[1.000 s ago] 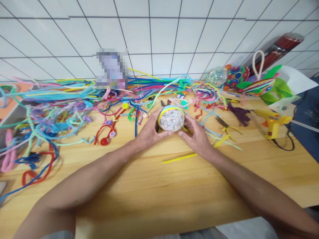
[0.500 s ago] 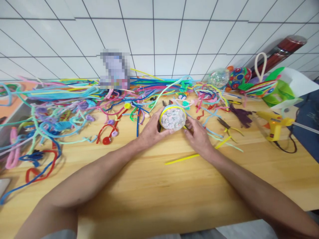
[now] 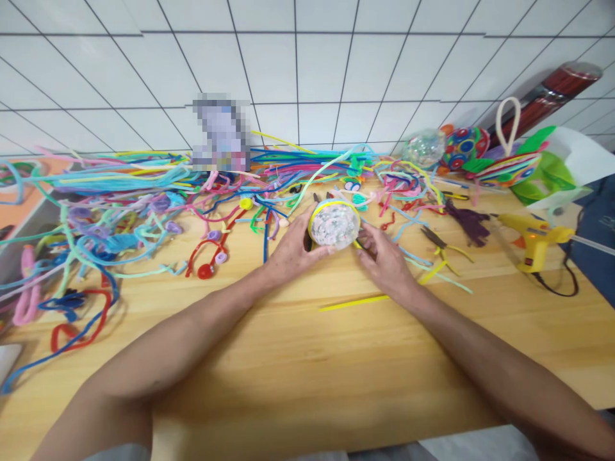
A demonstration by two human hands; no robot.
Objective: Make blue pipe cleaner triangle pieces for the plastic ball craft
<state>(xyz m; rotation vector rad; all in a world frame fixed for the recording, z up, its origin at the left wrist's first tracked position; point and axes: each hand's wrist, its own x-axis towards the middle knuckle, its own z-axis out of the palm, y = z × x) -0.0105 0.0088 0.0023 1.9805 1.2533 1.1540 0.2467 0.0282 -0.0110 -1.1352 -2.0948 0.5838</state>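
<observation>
Right thumb (image 3: 367, 260) now farther from clear ball (image 3: 335, 226)

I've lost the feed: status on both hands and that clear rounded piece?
Left grip holding clear rounded piece. Right grip beside it, contact unclear. Close by: yellow strip, pliers at right.

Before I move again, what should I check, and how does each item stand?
1. Left hand on the clear ball: ok, thumb and fingers against its side.
2. Right hand gripping the ball: cannot tell, the fingertips' contact is unclear.
3. Glue gun apart from both hands: ok, off to the right.
4. Glue gun cool: cannot tell.
5. Yellow stick fully visible: not ok, the right wrist hides part.
</observation>
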